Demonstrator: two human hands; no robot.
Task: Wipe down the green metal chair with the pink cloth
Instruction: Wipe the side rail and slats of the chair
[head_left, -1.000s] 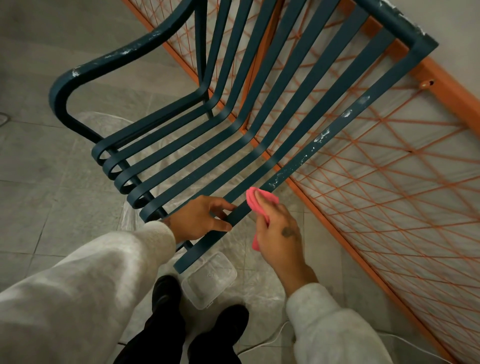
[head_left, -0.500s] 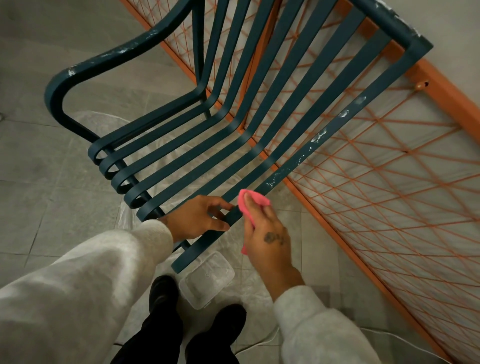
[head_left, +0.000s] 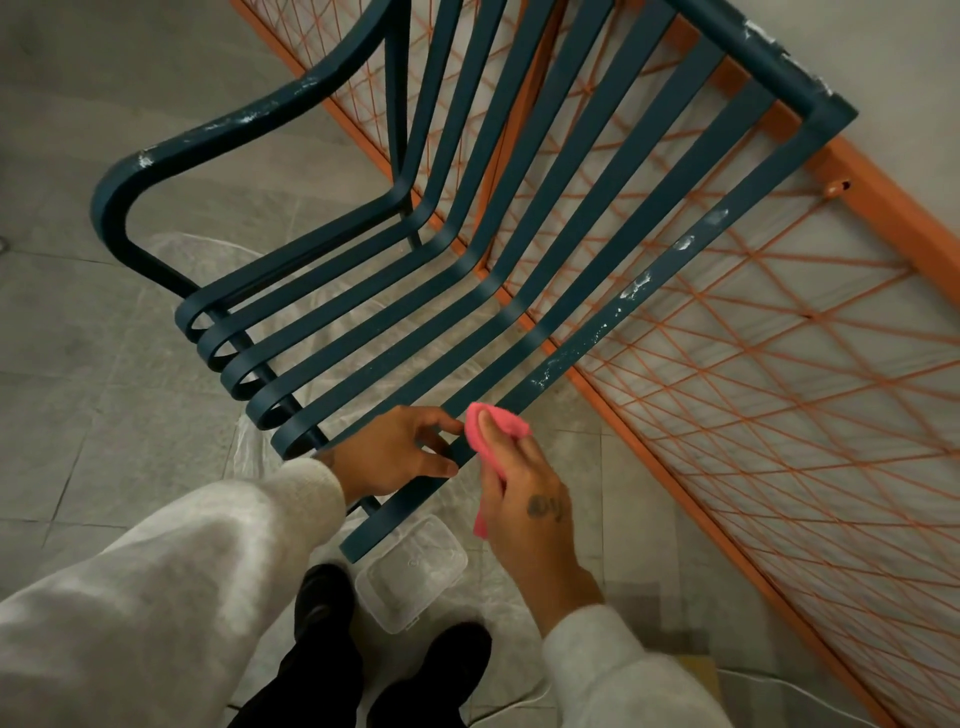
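Slats of the dark green metal chair (head_left: 519, 291) ran away from me, from the curled front edge of the seat up into the backrest. The chair stood on the grey tiled floor (head_left: 78, 415), over a thin clear plastic sheet (head_left: 197, 260). My right hand (head_left: 524, 499) held the bunched pink cloth (head_left: 501, 423), fingers curled over it and pressing it against the rightmost slat near the front of the seat, with a tail of cloth hanging below my palm. My left hand (head_left: 395, 452) gripped the seat just beside the cloth, thumb and fingers curled round the slats there; which slat it closed on I could not tell. Farther up the rightmost slat were pale white marks (head_left: 634, 291), and more of them showed on the curved left armrest (head_left: 208, 135) and on the top rail. Behind the chair leaned an orange wire-mesh panel (head_left: 779, 389), its diamond lattice showing through the gaps between the slats. Under the front end of the rightmost slat, a clear rectangular plastic container (head_left: 410, 577) lay on the floor, close to my black shoes (head_left: 322, 597). Both my arms were in light grey sleeves (head_left: 156, 597).
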